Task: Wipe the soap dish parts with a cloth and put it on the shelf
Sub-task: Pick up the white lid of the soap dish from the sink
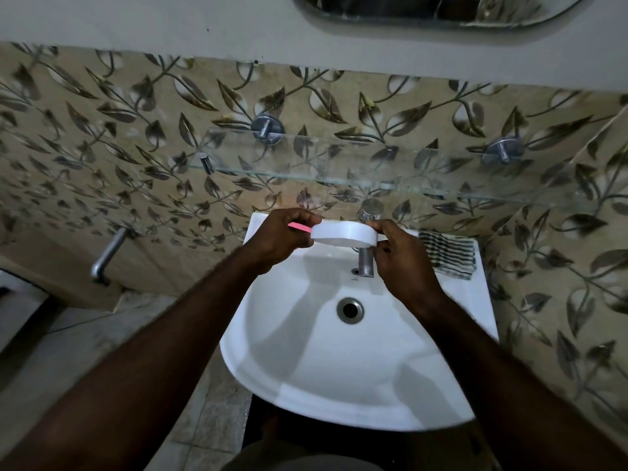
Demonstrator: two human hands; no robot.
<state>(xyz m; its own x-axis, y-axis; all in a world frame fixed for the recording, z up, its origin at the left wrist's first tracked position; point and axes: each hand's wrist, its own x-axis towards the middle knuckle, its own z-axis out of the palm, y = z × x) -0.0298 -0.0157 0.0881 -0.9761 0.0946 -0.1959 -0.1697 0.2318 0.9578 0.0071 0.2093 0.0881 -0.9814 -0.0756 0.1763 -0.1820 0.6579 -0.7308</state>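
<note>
I hold a white oval soap dish over the back of the white sink, just below the glass shelf. My left hand grips its left end, and a thin pink part sticks out from under those fingers. My right hand pinches the dish's right end. A striped cloth lies on the sink's right rear ledge, apart from both hands.
A chrome tap stands right behind and under the dish. The shelf hangs on two round chrome brackets. A metal pipe juts from the wall at left. A mirror sits above.
</note>
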